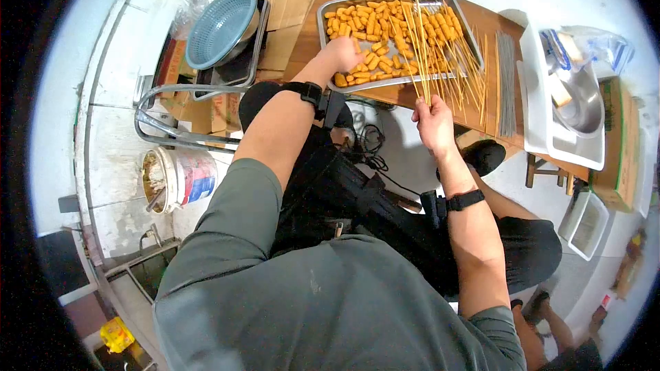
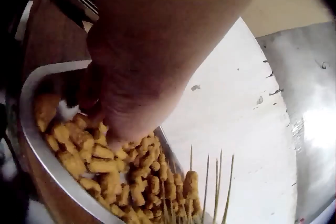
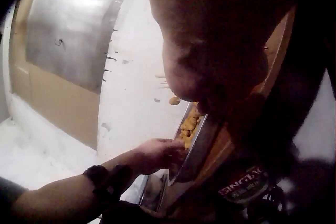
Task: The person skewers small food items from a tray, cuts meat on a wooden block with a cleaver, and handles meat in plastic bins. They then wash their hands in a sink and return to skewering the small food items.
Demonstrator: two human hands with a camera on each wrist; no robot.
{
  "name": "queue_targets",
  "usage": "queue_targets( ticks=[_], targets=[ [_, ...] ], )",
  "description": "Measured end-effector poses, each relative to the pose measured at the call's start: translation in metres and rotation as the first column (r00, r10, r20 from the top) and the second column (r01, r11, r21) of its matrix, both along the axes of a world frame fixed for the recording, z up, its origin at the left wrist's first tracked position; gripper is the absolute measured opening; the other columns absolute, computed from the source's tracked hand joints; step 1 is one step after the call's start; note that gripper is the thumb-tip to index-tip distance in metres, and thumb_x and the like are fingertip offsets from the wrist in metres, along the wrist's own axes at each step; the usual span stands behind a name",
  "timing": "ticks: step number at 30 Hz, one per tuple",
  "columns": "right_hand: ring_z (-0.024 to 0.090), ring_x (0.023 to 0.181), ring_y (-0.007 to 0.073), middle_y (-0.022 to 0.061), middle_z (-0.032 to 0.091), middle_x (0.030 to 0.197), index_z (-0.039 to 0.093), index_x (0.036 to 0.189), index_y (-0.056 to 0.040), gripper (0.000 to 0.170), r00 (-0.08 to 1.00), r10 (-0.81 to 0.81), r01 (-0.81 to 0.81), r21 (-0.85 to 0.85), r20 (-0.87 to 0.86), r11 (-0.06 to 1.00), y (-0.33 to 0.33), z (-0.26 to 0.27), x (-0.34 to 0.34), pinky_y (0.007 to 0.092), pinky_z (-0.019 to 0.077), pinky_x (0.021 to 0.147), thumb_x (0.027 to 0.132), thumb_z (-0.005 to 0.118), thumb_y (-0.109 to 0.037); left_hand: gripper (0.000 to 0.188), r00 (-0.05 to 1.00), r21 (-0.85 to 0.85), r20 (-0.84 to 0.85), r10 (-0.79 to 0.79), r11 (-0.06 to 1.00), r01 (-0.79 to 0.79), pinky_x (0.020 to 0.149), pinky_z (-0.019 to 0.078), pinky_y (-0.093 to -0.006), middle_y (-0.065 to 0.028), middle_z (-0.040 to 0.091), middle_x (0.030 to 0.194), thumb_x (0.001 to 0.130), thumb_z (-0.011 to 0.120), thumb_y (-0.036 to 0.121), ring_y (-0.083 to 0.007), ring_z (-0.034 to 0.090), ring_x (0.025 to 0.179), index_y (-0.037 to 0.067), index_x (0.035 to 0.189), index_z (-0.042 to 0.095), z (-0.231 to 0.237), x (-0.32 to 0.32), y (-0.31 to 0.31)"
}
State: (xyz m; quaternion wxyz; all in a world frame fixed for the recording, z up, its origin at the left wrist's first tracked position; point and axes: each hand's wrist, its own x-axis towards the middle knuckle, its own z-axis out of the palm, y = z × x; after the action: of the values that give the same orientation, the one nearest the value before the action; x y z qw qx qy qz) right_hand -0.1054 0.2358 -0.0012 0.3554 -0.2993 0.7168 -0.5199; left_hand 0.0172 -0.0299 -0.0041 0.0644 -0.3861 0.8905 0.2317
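A metal tray point(image 1: 474, 62) on the wooden table holds many short, orange-brown cylindrical food pieces point(image 1: 371, 24). My left hand point(image 1: 342, 55) reaches over its near left side, fingertips down among the pieces; I cannot tell whether they pinch one. In the left wrist view the back of that left hand point(image 2: 136, 92) covers most of its fingers. My right hand point(image 1: 434, 122) grips a bundle of thin wooden skewers point(image 1: 421, 62) by the lower ends at the near rim, their shafts fanning over the tray. In the left wrist view a food piece point(image 2: 190, 184) sits on a skewer.
More wooden skewers point(image 1: 487, 82) lie right of the tray, beside a row of grey sticks point(image 1: 506, 86). Further right, a white bin point(image 1: 536, 96) holds a metal bowl point(image 1: 581, 106). A blue basket point(image 1: 221, 27) stands at left, above a metal chair frame point(image 1: 148, 120) and a bucket point(image 1: 192, 175).
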Motion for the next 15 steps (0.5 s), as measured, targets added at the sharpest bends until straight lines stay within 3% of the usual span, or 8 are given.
queue_targets(
  ticks=[1,4,8,10,11,12,13,15],
  targets=[
    [0.044,0.047,0.0073,-0.0001,0.054,0.059,0.052,0.080,-0.0053,0.023,1.000,-0.001,0.001,0.025,-0.005,1.000,0.000,0.001,0.000,0.0250,0.0363,0.045,0.096,0.051,-0.022,0.034,0.970,-0.165,0.189,-0.155,0.969,0.187,0.071,0.0520,-0.0410,-0.0204,0.066,0.084,0.077,0.069,0.036,-0.0320,0.065,0.081,0.002,0.081,0.065,0.001,0.001,0.001],
    [0.044,0.047,0.0076,0.0005,0.054,0.059,0.052,0.080,-0.0048,0.023,1.000,0.004,-0.003,0.049,-0.019,0.999,0.001,-0.001,0.000,0.0251,0.0364,0.045,0.096,0.051,-0.023,0.033,0.930,-0.142,0.232,-0.285,0.936,0.322,0.073,0.0514,-0.0431,-0.0199,0.066,0.088,0.073,0.071,0.033,-0.0382,0.062,0.083,0.002,0.082,0.065,0.003,0.000,0.007],
    [0.045,0.047,0.0077,0.0008,0.055,0.059,0.051,0.080,-0.0044,0.024,1.000,0.007,-0.005,0.058,-0.030,0.998,0.002,-0.003,0.001,0.0249,0.0364,0.045,0.096,0.052,-0.023,0.035,0.914,-0.134,0.292,-0.282,0.934,0.331,0.076,0.0514,-0.0412,-0.0205,0.066,0.088,0.072,0.073,0.032,-0.0362,0.063,0.087,0.001,0.084,0.063,0.014,-0.005,0.016],
    [0.049,0.052,0.0110,0.0035,0.057,0.062,0.053,0.082,-0.0022,0.025,1.000,0.025,-0.024,0.091,-0.010,0.996,0.002,0.008,0.001,0.0280,0.0404,0.051,0.096,0.051,-0.023,0.033,0.997,-0.072,0.037,-0.072,0.995,0.075,0.079,0.0517,-0.0396,-0.0179,0.066,0.095,0.080,0.068,0.029,-0.0321,0.064,0.091,0.001,0.096,0.060,0.025,-0.006,0.022],
    [0.054,0.057,0.0144,0.0063,0.060,0.064,0.055,0.084,0.0001,0.027,0.999,0.040,-0.042,0.126,0.015,0.991,0.004,0.014,0.002,0.0311,0.0443,0.058,0.097,0.051,-0.023,0.033,0.997,-0.075,0.035,-0.073,0.994,0.076,0.079,0.0517,-0.0396,-0.0179,0.066,0.095,0.080,0.068,0.029,-0.0321,0.064,0.091,0.001,0.096,0.060,0.012,-0.006,0.013],
    [0.054,0.057,0.0144,0.0063,0.060,0.064,0.055,0.084,0.0001,0.027,0.999,0.040,-0.041,0.124,0.014,0.991,0.006,0.014,0.004,0.0311,0.0443,0.058,0.097,0.051,-0.023,0.029,0.948,0.210,-0.318,0.027,0.977,0.042,0.080,0.0518,-0.0393,-0.0165,0.065,0.099,0.085,0.063,0.025,-0.0305,0.064,0.092,0.002,0.101,0.057,-0.009,-0.004,0.002],
    [0.053,0.057,0.0129,0.0051,0.060,0.064,0.055,0.084,-0.0004,0.027,0.996,0.069,-0.073,0.094,0.051,0.993,0.007,0.013,0.005,0.0301,0.0437,0.057,0.097,0.051,-0.024,0.026,0.779,0.469,-0.588,0.217,0.876,0.110,0.082,0.0518,-0.0390,-0.0151,0.063,0.103,0.091,0.058,0.022,-0.0290,0.064,0.094,0.002,0.107,0.054,-0.012,-0.004,-0.002],
    [0.051,0.057,0.0107,0.0030,0.059,0.064,0.056,0.085,-0.0010,0.026,0.992,0.119,-0.122,0.068,0.048,0.990,0.007,0.004,0.007,0.0286,0.0428,0.056,0.097,0.052,-0.024,0.021,0.666,0.480,-0.700,0.258,0.860,0.172,0.077,0.0511,-0.0373,-0.0146,0.063,0.093,0.088,0.061,0.021,-0.0280,0.063,0.090,0.003,0.098,0.058,-0.017,-0.005,-0.013]
  ],
)
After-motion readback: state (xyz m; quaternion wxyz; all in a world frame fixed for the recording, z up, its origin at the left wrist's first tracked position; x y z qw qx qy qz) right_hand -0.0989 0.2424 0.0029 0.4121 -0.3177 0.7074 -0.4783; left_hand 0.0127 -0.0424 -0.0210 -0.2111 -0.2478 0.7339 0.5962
